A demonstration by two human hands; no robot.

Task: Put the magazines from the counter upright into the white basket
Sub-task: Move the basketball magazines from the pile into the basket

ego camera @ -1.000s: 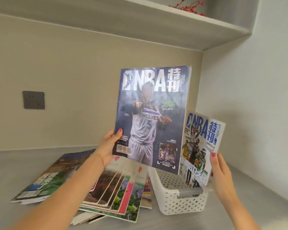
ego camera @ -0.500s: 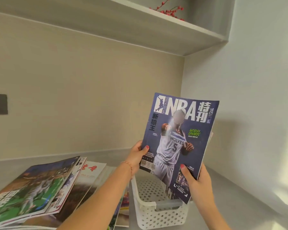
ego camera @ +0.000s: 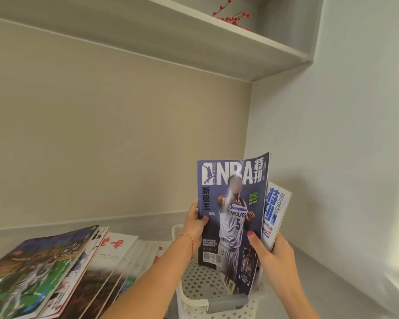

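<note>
Bare forearms – red-painted nails, thin red bracelet (ego camera: 189, 241) on left wrist.

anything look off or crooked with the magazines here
Nothing damaged. The white NBA magazine leans right behind the blue one in the white basket; the counter pile lies fanned out.

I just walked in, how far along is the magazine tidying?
Early. A white magazine stands upright by the basket, steadied by the right hand. Both hands, left hand too, are lowering the blue magazine in. The pile on the counter remains.
</note>
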